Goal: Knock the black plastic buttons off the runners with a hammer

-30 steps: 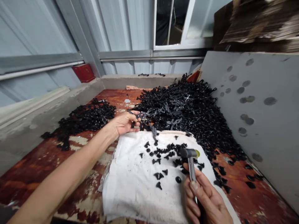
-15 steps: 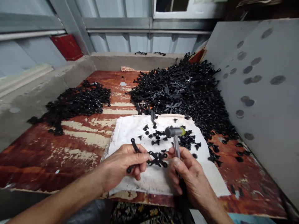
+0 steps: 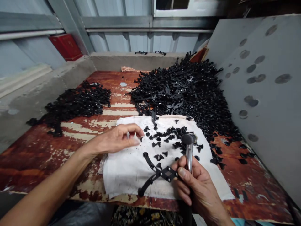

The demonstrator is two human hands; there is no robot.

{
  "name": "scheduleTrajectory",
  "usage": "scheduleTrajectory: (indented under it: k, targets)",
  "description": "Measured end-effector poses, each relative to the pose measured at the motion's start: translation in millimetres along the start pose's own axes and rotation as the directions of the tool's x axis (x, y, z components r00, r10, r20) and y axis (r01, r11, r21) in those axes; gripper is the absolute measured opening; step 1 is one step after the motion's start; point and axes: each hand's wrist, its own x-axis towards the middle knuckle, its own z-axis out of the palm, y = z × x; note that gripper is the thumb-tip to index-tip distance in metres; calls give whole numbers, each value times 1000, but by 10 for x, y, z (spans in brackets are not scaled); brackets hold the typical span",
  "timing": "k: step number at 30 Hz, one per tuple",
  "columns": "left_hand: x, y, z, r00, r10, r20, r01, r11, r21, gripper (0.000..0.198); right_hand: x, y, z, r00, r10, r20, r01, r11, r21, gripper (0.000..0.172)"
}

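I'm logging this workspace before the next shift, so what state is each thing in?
left hand: relaxed above the cloth, holding nothing visible
right hand: gripping the mallet
small mallet: held upright, head up
branched black plastic piece: lying on the cloth
black plastic studs: loose, scattered
white cloth: spread out, creased
black parts heap: piled high
red board: paint peeling

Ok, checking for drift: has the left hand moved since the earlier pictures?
Yes, the left hand has moved toward the far edge of the white cloth.

I read the near plastic piece [image 3: 160,173] as glossy black, the mallet's shaft [image 3: 189,160] as smooth bright metal, the cloth [image 3: 127,179] as matt (a bit grubby), the left wooden board [image 3: 23,157] as rough, peeling red.
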Motion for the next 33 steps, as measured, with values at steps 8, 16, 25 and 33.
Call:
scheduleTrajectory:
  k: [8,16,25,33]
  targets:
    - [211,-176,269,987,-59,-147,92,969,228,11,-67,-114,73,994,95,-54,-94,995,24,37]
    - [223,-38,322,981,-70,-181,126,939,320,11,-64,-120,88,990,133,-56,-131,991,42,41]
    - [318,-224,234,974,215,-76,-99,700,707,34,-75,-116,53,990,141,-27,-139,988,65,40]
    - [-44,-339,202,956,204,-211,-2,724,689,29,-83,-103,58,989,131,-64,-125,989,85,37]
